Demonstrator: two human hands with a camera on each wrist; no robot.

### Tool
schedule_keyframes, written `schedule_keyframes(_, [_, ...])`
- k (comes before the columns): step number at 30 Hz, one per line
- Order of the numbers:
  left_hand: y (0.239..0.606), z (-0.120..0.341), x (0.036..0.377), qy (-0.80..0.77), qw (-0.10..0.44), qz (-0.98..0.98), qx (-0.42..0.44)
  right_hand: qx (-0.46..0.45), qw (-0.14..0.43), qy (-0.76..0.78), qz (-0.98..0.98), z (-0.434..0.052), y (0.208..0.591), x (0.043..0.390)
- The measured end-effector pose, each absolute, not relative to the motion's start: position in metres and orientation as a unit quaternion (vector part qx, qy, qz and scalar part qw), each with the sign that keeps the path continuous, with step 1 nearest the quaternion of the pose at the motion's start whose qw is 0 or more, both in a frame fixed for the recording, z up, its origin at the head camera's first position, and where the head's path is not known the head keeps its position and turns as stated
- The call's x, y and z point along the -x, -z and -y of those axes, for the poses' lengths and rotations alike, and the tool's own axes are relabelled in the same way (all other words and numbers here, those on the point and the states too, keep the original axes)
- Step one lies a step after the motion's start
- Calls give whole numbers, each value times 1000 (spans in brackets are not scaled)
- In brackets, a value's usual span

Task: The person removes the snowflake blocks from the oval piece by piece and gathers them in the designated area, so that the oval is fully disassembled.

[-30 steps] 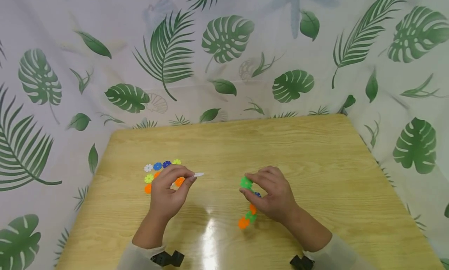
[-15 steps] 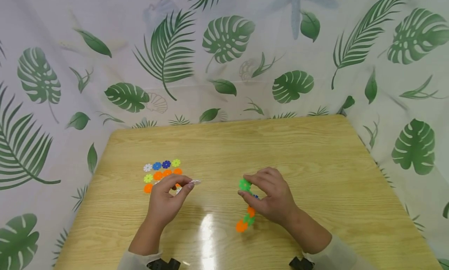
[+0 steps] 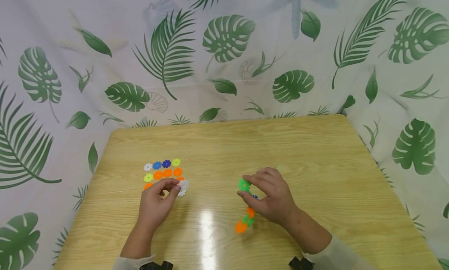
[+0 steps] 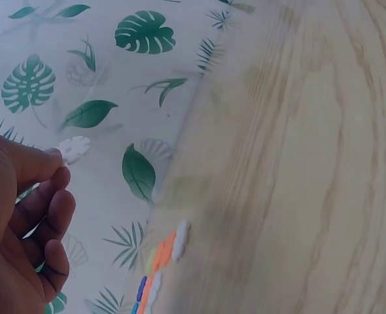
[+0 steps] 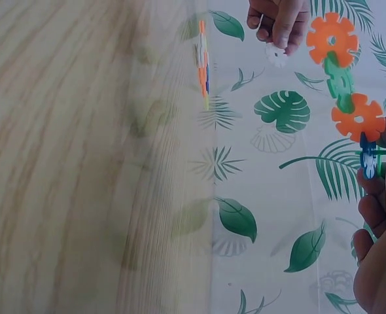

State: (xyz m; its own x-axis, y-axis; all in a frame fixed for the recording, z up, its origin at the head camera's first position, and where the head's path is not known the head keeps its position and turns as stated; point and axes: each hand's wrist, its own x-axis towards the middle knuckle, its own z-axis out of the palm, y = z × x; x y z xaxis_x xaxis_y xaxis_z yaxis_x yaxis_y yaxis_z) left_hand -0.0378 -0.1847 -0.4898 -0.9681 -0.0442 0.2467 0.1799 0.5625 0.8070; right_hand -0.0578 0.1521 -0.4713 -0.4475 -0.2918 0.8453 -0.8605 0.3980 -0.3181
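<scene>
My left hand [image 3: 159,198] pinches a white flower-shaped disc [image 3: 182,187] between thumb and fingertip, just right of a flat group of coloured discs [image 3: 163,171] on the wooden table [image 3: 280,145]. The same white disc [image 4: 74,149] shows at my fingertips in the left wrist view. My right hand [image 3: 270,198] grips a chain of joined discs [image 3: 246,207]: green on top, then blue, orange, green and orange hanging down. In the right wrist view the chain [image 5: 347,91] runs from my fingers [image 5: 379,203], and the left hand [image 5: 278,23] is seen beyond.
A leaf-print cloth [image 3: 224,52] hangs behind and beside the table. The loose discs lie in rows: white, blue, dark blue, yellow-green, then several orange ones. The table's far edge runs along the cloth.
My left hand has drawn back toward me and to the left with the white disc, ending beside the loose discs. The right hand and its chain have barely shifted.
</scene>
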Motion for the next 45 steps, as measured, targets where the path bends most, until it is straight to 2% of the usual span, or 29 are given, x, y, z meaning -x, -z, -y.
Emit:
schedule_keyframes(12, [506, 209, 37, 407, 43, 911, -50, -387, 359, -391, 754, -152, 472, 57])
schedule_keyframes(21, [515, 217, 43, 381, -19, 921, -75, -390, 355, -388, 756, -152, 471, 57])
schedule_keyframes(45, [522, 225, 61, 304, -42, 947, -93, -405, 355, -391, 747, -147, 470, 57])
